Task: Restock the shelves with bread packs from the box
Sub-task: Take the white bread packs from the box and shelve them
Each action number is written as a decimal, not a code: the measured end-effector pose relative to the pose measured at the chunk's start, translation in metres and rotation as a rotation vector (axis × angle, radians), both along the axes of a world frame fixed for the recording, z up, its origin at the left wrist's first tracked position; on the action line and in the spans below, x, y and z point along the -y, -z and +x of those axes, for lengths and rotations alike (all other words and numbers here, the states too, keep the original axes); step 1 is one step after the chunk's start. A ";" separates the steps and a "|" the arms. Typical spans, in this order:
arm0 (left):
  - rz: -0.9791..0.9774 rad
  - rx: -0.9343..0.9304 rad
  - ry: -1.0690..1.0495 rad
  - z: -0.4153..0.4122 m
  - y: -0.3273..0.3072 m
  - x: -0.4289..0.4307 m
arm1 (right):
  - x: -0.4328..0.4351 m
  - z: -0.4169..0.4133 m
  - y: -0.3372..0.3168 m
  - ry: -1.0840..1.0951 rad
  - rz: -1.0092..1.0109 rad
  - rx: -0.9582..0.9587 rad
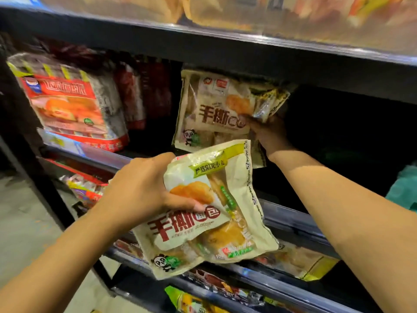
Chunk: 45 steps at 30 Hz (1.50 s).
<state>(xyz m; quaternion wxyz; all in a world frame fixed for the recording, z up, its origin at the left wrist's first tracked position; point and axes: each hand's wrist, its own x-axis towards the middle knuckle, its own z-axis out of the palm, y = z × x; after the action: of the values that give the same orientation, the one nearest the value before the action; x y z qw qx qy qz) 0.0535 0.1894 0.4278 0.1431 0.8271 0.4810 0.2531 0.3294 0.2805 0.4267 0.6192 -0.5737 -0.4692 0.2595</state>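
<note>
My left hand (pixel 144 188) grips a cream bread pack (pixel 216 224) with dark red lettering, tilted in front of the shelves at centre. My right hand (pixel 269 132) holds a second cream bread pack (pixel 212 109) of the same kind by its right edge. That pack stands upright inside the middle shelf (pixel 108 158), just under the shelf board above. The box is not in view.
A red bread pack (pixel 74 109) stands on the same shelf to the left, with dark red packs (pixel 140 93) behind it. To the right the shelf is dark. The top shelf (pixel 225 14) and lower shelves (pixel 293 260) hold more packs. Floor (pixel 24 218) lies at left.
</note>
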 end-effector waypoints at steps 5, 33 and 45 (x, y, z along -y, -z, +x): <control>0.052 -0.097 -0.044 0.000 -0.007 0.009 | 0.039 -0.014 0.001 0.388 -0.110 0.192; -0.389 0.798 0.125 -0.023 -0.007 -0.026 | 0.157 -0.076 -0.021 -0.029 -0.046 -0.317; -0.236 0.366 -0.022 0.018 0.007 -0.095 | 0.084 -0.079 -0.007 0.484 -0.402 0.257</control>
<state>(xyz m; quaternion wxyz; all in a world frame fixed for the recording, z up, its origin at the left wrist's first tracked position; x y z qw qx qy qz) 0.0713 0.2840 0.4204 0.3212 0.7393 0.4825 0.3427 0.2501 0.1963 0.4335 0.4731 -0.8070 -0.3330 0.1182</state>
